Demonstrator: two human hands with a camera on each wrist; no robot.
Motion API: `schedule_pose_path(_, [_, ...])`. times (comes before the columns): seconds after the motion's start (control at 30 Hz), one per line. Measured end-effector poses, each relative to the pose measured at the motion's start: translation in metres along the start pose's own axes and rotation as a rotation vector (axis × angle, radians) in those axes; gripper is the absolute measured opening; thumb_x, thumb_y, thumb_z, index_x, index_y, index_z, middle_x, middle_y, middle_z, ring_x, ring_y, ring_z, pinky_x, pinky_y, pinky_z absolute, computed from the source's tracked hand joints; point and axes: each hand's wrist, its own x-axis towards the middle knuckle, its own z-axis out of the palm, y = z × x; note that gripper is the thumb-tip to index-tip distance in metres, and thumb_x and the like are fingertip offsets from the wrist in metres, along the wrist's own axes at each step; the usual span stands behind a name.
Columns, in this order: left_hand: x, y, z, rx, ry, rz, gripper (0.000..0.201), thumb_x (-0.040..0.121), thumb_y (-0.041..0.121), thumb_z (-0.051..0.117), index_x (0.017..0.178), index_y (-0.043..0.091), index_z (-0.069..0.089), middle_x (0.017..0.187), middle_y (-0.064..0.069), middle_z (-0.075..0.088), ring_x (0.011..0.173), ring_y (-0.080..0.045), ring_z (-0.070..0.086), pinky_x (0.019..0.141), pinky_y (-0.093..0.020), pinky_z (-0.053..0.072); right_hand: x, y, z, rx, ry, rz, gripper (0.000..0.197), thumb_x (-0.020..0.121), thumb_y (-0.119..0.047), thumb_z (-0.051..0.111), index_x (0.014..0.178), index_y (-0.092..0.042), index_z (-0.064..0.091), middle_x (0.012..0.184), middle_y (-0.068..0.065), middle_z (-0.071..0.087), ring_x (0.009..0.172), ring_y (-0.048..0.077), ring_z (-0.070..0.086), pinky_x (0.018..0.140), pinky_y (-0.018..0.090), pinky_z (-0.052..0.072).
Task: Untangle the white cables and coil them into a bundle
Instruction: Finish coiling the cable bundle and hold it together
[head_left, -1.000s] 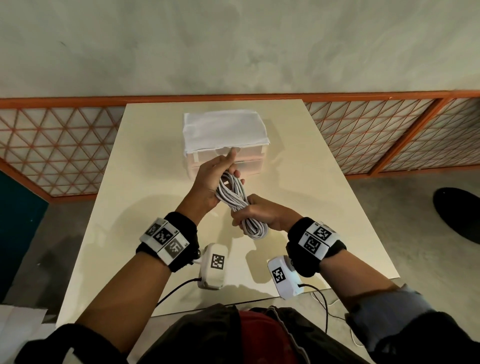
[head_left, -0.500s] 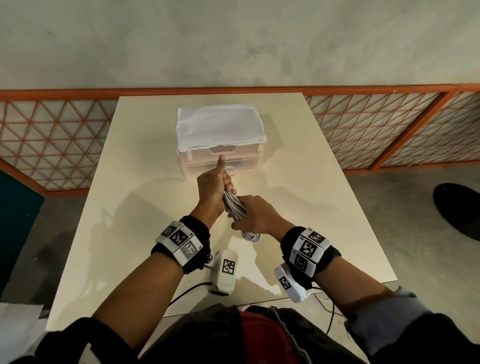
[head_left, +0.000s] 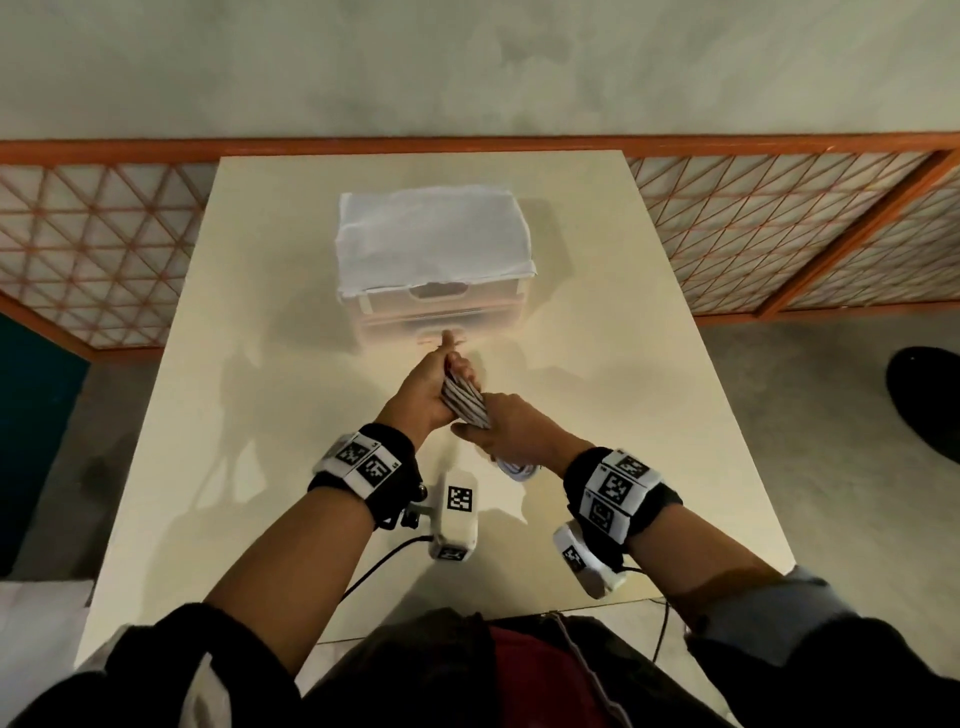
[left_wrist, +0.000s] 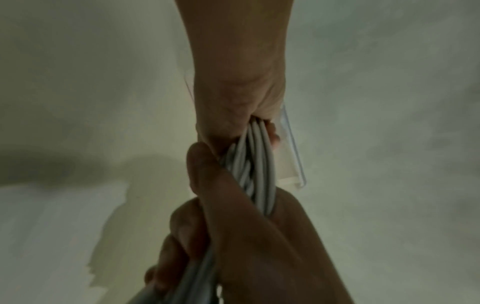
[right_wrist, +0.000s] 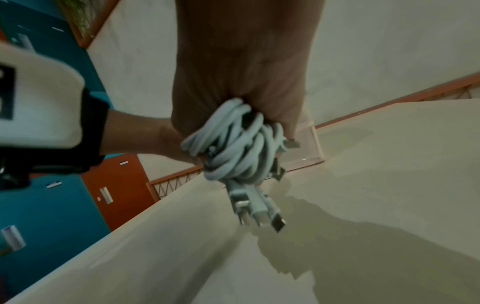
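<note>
A coiled bundle of white cables (head_left: 466, 403) hangs between both hands above the middle of the cream table (head_left: 260, 364). My left hand (head_left: 434, 387) grips the bundle's far end, thumb pointing up toward the box. My right hand (head_left: 506, 431) is wrapped round the near end, and loops poke out below it. In the left wrist view the cable strands (left_wrist: 255, 164) run straight from one fist to the other. In the right wrist view the bundle (right_wrist: 233, 144) bulges from my right hand (right_wrist: 241, 82), with several plugs (right_wrist: 259, 211) dangling.
A clear drawer box (head_left: 441, 306) covered by a white cloth (head_left: 431, 239) stands at the back middle of the table, just beyond my left thumb. An orange lattice railing (head_left: 779, 218) runs behind the table. A dark shoe (head_left: 930, 400) is on the floor at right.
Both hands have moved away from me toward the drawer box with the bundle. They have closed in together, so less of the cable shows between them.
</note>
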Motion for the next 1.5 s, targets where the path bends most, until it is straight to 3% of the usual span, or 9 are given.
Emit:
schedule_pose_path(0.17, [0.016, -0.005, -0.007, 0.038, 0.008, 0.085, 0.059, 0.092, 0.056, 0.038, 0.115, 0.006, 0.057, 0.105, -0.013, 0.064, 0.091, -0.022, 0.063, 0.08, -0.033, 0.053, 0.008, 0.024, -0.016, 0.143, -0.024, -0.01, 0.024, 0.092, -0.027, 0.059, 0.079, -0.008, 0.05, 0.067, 0.006, 0.059, 0.052, 0.011, 0.054, 0.052, 0.015, 0.041])
schedule_pose_path(0.23, [0.021, -0.003, -0.009, -0.019, 0.053, 0.146, 0.054, 0.096, 0.048, 0.036, 0.118, 0.003, 0.057, 0.117, -0.009, 0.06, 0.098, -0.019, 0.057, 0.086, -0.029, 0.047, 0.009, 0.034, -0.021, 0.16, -0.015, 0.015, 0.026, 0.092, -0.027, 0.059, 0.073, -0.014, 0.048, 0.059, 0.0, 0.056, 0.049, 0.008, 0.054, 0.048, 0.01, 0.039])
schedule_pose_path(0.33, [0.033, 0.003, -0.01, -0.048, 0.041, 0.202, 0.044, 0.099, 0.042, 0.034, 0.095, 0.007, 0.061, 0.105, -0.005, 0.063, 0.086, -0.009, 0.056, 0.076, -0.022, 0.045, 0.006, 0.048, -0.025, 0.202, 0.001, 0.061, 0.024, 0.091, -0.029, 0.06, 0.075, -0.015, 0.05, 0.057, -0.004, 0.056, 0.046, 0.004, 0.056, 0.051, 0.015, 0.041])
schedule_pose_path(0.87, [0.035, -0.019, -0.039, 0.063, 0.095, 0.232, 0.03, 0.097, 0.023, 0.048, 0.082, -0.001, 0.057, 0.069, -0.007, 0.064, 0.073, -0.015, 0.065, 0.078, -0.032, 0.055, 0.031, 0.029, -0.077, 0.093, 0.038, -0.099, 0.038, 0.087, -0.033, 0.065, 0.115, -0.011, 0.05, 0.063, -0.005, 0.062, 0.053, 0.007, 0.06, 0.062, 0.025, 0.044])
schedule_pose_path(0.97, [0.026, -0.023, -0.044, 0.044, 0.1, 0.228, 0.026, 0.097, 0.018, 0.048, 0.082, -0.003, 0.056, 0.083, -0.013, 0.063, 0.078, -0.016, 0.063, 0.086, -0.032, 0.053, 0.059, 0.001, -0.082, -0.095, -0.013, -0.149, 0.037, 0.088, -0.031, 0.064, 0.115, -0.01, 0.05, 0.07, -0.006, 0.059, 0.06, 0.015, 0.06, 0.068, 0.026, 0.043])
schedule_pose_path(1.13, [0.019, -0.028, -0.052, 0.007, 0.099, 0.209, 0.025, 0.095, 0.016, 0.051, 0.081, -0.004, 0.058, 0.081, -0.013, 0.065, 0.061, -0.008, 0.069, 0.065, -0.015, 0.057, 0.093, -0.026, -0.072, -0.459, -0.146, -0.23, 0.055, 0.089, -0.034, 0.061, 0.139, -0.025, 0.04, 0.11, 0.007, 0.068, 0.083, 0.024, 0.066, 0.083, 0.032, 0.049])
schedule_pose_path(1.3, [0.013, -0.027, -0.053, -0.016, 0.088, 0.196, 0.024, 0.094, 0.015, 0.052, 0.08, -0.003, 0.06, 0.061, -0.002, 0.071, 0.057, -0.005, 0.068, 0.064, -0.013, 0.056, 0.124, -0.028, -0.055, -0.594, -0.21, -0.19, 0.071, 0.088, -0.034, 0.061, 0.148, -0.029, 0.025, 0.129, 0.007, 0.06, 0.106, 0.028, 0.062, 0.088, 0.034, 0.046])
schedule_pose_path(1.43, [0.009, -0.025, -0.05, -0.04, 0.074, 0.196, 0.024, 0.095, 0.012, 0.05, 0.078, -0.003, 0.059, 0.057, -0.001, 0.07, 0.055, -0.005, 0.068, 0.062, -0.013, 0.056, 0.132, -0.023, -0.044, -0.471, -0.252, -0.157, 0.062, 0.088, -0.018, 0.061, 0.144, -0.017, 0.034, 0.129, 0.011, 0.059, 0.078, 0.02, 0.062, 0.069, 0.028, 0.051])
schedule_pose_path(1.5, [0.007, -0.026, -0.049, -0.04, 0.063, 0.18, 0.025, 0.095, 0.012, 0.051, 0.078, -0.004, 0.06, 0.059, -0.002, 0.071, 0.058, -0.005, 0.068, 0.064, -0.013, 0.056, 0.133, -0.013, -0.045, -0.402, -0.193, -0.059, 0.052, 0.091, -0.019, 0.058, 0.139, -0.009, 0.04, 0.127, 0.015, 0.058, 0.089, 0.023, 0.06, 0.07, 0.026, 0.042])
